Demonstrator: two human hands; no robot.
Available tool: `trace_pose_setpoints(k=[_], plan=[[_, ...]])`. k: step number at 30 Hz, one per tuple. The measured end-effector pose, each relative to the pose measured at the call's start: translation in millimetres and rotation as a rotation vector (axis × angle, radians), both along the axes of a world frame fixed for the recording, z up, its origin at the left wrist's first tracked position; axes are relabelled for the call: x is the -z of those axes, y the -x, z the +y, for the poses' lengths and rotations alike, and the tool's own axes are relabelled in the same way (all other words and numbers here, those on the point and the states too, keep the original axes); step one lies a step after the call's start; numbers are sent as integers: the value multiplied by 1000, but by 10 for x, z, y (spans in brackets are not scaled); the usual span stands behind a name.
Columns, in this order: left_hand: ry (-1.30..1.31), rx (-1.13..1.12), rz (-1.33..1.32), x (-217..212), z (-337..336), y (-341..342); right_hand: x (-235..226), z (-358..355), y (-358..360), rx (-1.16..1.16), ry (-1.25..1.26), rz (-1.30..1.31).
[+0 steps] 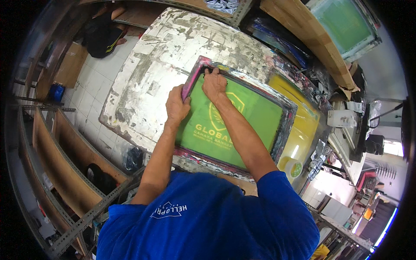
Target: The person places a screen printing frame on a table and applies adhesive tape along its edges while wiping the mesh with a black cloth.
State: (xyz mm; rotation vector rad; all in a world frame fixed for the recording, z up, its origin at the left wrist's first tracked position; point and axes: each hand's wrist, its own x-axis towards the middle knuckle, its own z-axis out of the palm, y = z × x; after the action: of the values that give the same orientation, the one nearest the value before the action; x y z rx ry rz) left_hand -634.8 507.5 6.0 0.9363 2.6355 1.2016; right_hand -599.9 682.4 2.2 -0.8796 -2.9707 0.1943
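A screen printing frame [288,123] with green mesh and a yellow crest and lettering lies tilted on a worn, paint-flaked table [143,82]. Its left bar is smeared pink. My left hand [177,106] is closed around that left bar, thumb on the inner side. At the frame's far left corner my right hand [214,84] presses down with bent, closed fingers. Something small and dark shows at its fingertips, too hidden to name. My right forearm crosses over the mesh and covers part of the design.
A yellow-stained sheet [303,134] lies right of the frame, with a white tub [293,168] at its near end. Wooden shelves [69,160] stand at the left. Another person [102,34] is low at the far left. A second green screen [342,26] leans at the far right.
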Motion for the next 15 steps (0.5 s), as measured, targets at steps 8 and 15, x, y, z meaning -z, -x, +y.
trace_pose_setpoints(k=[8,15], plan=[[64,-17,-62,-13,2,7,176,673,-1555,224,-224,37],[66,-9,-93,-15,0,4,-243,1184,-2669,538,-97,-232]])
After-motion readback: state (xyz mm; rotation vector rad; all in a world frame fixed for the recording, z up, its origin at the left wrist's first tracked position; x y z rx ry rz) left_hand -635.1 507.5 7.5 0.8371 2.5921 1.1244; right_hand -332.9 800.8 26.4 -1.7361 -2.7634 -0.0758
